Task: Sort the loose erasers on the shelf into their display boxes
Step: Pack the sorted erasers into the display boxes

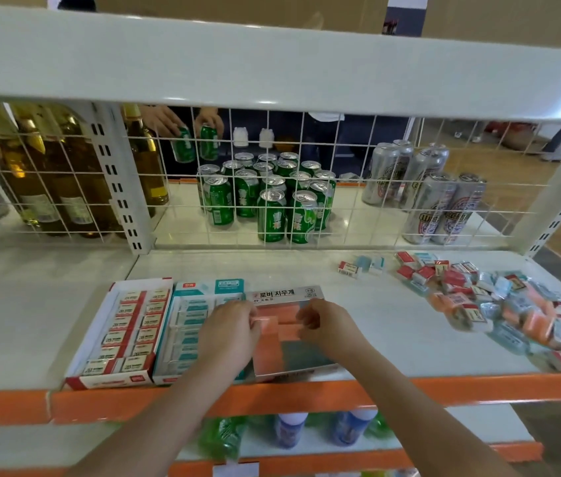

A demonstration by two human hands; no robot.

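Resting between both hands, a pink eraser [267, 321] sits over the grey display box [289, 335], pinched at its ends by the curled fingers of the left hand [229, 333] and the right hand [327, 327]. The slab is smooth, matte and rectangular; more pink slabs fill the box's far half. At nine o'clock stand the teal box [191, 315] and the red-and-white box [124, 333], cardboard trays of wrapped blocks. At three o'clock, well apart, the loose pile [492, 304] of glossy wrapped erasers lies on the white shelf [375, 325]. At twelve o'clock, behind wire mesh, stand green cans [272, 201].
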